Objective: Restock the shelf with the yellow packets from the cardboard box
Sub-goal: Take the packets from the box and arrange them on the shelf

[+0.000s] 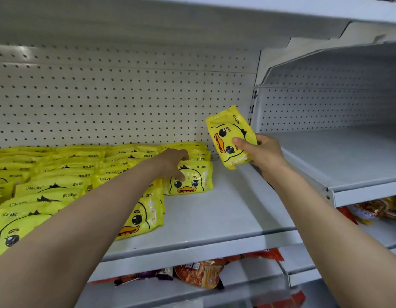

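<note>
Yellow plastic packets printed with a cartoon duck face (70, 187) fill the left half of a white metal shelf (226, 210) that runs across the middle of the frame, backed by a white perforated panel (126, 96). A second white shelf (339, 165), set slightly higher, stands at the right of the frame, and the underside of another white shelf spans the top. Below, along the bottom of the frame, red and orange snack bags (201, 274) lie on a lower shelf, with more at lower right.

At centre frame the left hand (173, 162) reaches in from the lower left, its fingers curled over the top edge of the rightmost standing yellow packet (193, 180), thumb pressed on its front. This packet faces forward at the end of the rows, touching the ones behind it. The forearm crosses in front of several packets and hides part of them.

At centre right the right hand (262, 152) grips a single yellow duck packet (229, 136), thumb on its face, holding it tilted in the air above the bare right part of the shelf, apart from the stocked rows.
</note>
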Demonstrator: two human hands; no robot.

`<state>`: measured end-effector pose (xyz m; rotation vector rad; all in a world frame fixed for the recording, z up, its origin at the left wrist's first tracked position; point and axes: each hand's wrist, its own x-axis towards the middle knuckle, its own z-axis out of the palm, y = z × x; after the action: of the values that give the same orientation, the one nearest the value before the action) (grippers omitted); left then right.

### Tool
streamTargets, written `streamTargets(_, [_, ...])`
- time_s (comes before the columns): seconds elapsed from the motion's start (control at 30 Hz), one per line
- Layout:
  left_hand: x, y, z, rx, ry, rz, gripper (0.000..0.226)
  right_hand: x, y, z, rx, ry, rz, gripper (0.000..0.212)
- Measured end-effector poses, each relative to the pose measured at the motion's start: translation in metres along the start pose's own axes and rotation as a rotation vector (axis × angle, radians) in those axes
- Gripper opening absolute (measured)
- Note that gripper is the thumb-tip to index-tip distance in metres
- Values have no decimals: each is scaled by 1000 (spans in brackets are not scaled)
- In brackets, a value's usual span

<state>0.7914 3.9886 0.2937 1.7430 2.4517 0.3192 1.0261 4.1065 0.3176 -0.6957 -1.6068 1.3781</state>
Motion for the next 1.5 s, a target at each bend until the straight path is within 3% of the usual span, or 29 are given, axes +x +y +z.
streamTargets(0.37, [-17,-1,4,73,188,-72,86,-4,-6,-10,-107,-112,32,25])
streamTargets(0.63, [-50,9,-47,-328,451,-20,48,4,-18,-4,-524,-409,-25,38])
streamTargets(0.77, [-70,30,-56,-433,245,70,55,6,-9,22,-657,-583,-25,33])
streamTargets(0.9, [-73,38,-43,-136,0,67,68,1,8,51,-690,-661,-16,39])
streamTargets(1.2, [-60,25,-11,151,39,-44,68,-2,33,73,-769,-568,-60,37])
streamTargets(1.5, [-54,19,3,257,151,-94,65,-3,41,81,-992,-411,-224,56])
